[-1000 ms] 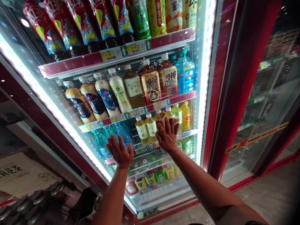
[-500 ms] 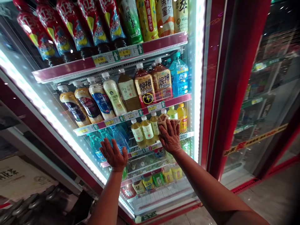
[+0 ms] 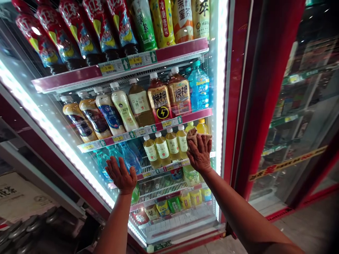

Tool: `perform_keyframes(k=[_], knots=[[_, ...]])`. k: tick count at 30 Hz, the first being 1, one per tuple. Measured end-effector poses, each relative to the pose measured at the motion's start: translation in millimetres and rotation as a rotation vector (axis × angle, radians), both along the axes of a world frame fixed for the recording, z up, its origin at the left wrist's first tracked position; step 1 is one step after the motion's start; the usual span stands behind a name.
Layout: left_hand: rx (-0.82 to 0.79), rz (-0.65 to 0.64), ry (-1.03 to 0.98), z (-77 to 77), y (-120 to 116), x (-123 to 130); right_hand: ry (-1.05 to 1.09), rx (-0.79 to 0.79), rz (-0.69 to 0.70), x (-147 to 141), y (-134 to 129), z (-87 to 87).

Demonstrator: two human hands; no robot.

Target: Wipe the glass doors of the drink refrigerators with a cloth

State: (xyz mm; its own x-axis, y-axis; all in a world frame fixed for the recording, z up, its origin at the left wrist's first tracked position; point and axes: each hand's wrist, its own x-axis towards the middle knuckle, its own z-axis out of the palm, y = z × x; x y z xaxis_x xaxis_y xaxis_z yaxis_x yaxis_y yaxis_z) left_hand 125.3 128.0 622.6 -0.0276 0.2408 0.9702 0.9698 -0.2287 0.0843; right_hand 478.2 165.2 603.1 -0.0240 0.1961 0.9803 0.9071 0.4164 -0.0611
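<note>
Flat against the glass door (image 3: pixel 169 183) of a lit drinks fridge, my right hand (image 3: pixel 200 157) presses a brown cloth (image 3: pixel 191 134). The cloth shows above and beside the fingers and covers part of the small bottles behind the glass. My left hand (image 3: pixel 122 177) rests lower to the left, palm on the door with fingers spread and nothing in it. Behind that hand, inside, lie blue bottles (image 3: pixel 129 155). Between the two hands stand small pale-yellow tea bottles (image 3: pixel 162 150) with white caps.
Shelves hold red tea bottles (image 3: pixel 96 28) at the top and brown-gold drink bottles (image 3: pixel 159 97) in the middle. Small packs (image 3: pixel 174 204) stand low down. A red door frame (image 3: pixel 267 106) and another glass cabinet (image 3: pixel 286 120) are on the right. A printed carton (image 3: pixel 23 194) sits at lower left.
My right hand has slid the cloth to the right across the glass. My left hand stays on about the same spot of the door while the view shifts slightly.
</note>
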Motion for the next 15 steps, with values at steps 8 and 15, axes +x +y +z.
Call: perform_keyframes(k=[8, 15], knots=[[0.036, 0.059, 0.049, 0.2, 1, 1, -0.114, -0.083, 0.041, 11, -7, -23.5], [0.027, 0.049, 0.005, 1.1, 0, 3, 0.071, -0.016, -0.048, 36, 8, 3.4]])
